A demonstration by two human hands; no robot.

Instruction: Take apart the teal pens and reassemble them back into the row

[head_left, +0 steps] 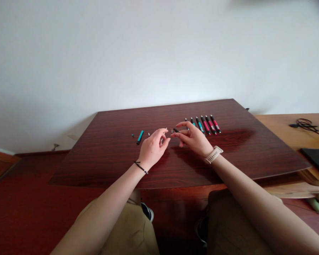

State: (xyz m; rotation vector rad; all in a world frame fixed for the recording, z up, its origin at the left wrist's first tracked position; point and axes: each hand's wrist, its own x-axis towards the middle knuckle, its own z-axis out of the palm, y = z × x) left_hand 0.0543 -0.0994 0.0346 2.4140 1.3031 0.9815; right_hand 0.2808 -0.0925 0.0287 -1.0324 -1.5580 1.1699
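Observation:
My left hand (152, 145) is closed in a pinch over the middle of the table, around a small, thin, pale piece (166, 129) mostly hidden by the fingers. Close by on the right, my right hand (192, 137) has a short black pen part (176, 130) between its fingers. A tiny pale piece (172, 131) shows between the hands. Left of my left hand lie a teal pen barrel (140, 137), a small teal cap-like piece (132, 135) and a small whitish tip (149, 134).
Beyond my right hand, several pens lie in a row, teal ones (200, 124) and pink ones (215, 123), on the dark wooden table (117, 159). A lighter desk (276, 124) at the right bears a black cable (305, 124) and a dark flat object (316, 159). A wall stands behind.

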